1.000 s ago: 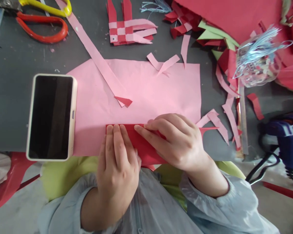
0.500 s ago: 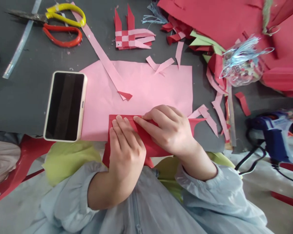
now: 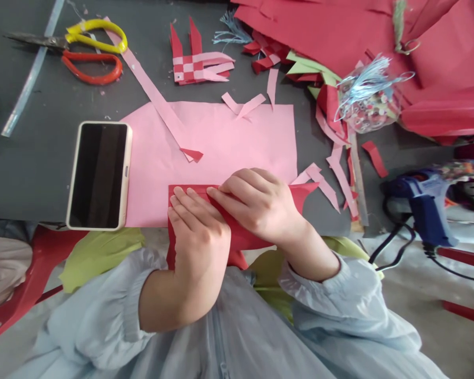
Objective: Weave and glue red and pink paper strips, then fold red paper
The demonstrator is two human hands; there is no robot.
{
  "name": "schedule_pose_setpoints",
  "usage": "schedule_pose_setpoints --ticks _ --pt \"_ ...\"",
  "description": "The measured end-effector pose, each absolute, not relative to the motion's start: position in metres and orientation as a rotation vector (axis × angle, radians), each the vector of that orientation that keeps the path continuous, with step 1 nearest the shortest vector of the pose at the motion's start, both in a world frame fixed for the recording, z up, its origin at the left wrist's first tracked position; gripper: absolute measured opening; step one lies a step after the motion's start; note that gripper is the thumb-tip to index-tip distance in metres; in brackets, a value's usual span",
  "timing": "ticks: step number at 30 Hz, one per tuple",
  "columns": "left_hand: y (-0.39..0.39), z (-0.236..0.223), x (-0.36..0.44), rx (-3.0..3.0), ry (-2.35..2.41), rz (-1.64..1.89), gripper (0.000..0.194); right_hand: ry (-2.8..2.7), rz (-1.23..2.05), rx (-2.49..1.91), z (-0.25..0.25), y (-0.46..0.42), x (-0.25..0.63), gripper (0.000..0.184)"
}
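A folded sheet of red paper (image 3: 243, 238) lies at the table's near edge, partly over a pink sheet of paper (image 3: 229, 139), and hangs a little over the edge. My left hand (image 3: 201, 239) rests flat on its left part, fingers stretched towards the folded top edge. Just to the right, my right hand (image 3: 260, 208) has its fingers curled on the same folded edge, with the index fingertip pressing the fold. The right thumb is hidden beneath the hand. A narrow pink strip (image 3: 152, 92) with a red tip crosses the pink sheet.
A phone (image 3: 98, 176) lies left of the pink sheet, with scissors (image 3: 92, 50) beyond it. Further back sits a woven red-and-pink paper fish (image 3: 193, 67). Paper scraps, a bag of beads (image 3: 373, 110), red sheets (image 3: 324, 31) and a blue glue gun (image 3: 430, 205) are at right.
The camera view has shifted slightly, so the table things appear further left. Both hands keep nearly the same position on the red paper.
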State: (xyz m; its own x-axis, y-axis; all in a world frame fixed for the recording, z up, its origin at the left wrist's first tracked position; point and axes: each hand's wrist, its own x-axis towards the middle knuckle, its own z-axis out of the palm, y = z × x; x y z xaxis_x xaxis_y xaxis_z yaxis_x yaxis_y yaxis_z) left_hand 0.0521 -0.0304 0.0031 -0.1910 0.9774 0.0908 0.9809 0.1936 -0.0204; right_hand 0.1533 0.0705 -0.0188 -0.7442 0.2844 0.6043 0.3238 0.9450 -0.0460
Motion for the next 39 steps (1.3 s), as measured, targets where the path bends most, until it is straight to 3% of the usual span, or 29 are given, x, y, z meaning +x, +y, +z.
schedule_pose_setpoints --ticks 8,19,28,39 --pt "-0.031 -0.002 0.049 -1.947 -2.17 0.033 0.035 -2.506 -0.075 -0.475 -0.014 0.069 0.158 0.02" --pt "-0.039 -0.003 0.029 -2.127 -1.989 -0.088 0.042 -2.494 -0.299 -0.449 0.0 0.078 0.189 0.018" --pt "-0.026 0.01 0.019 -2.164 -1.583 0.127 0.035 -2.555 -0.205 -0.545 -0.001 0.075 0.195 0.02" --pt "-0.025 0.016 0.016 -2.189 -1.553 0.13 0.032 -2.584 -0.109 -0.566 0.001 0.075 0.195 0.022"
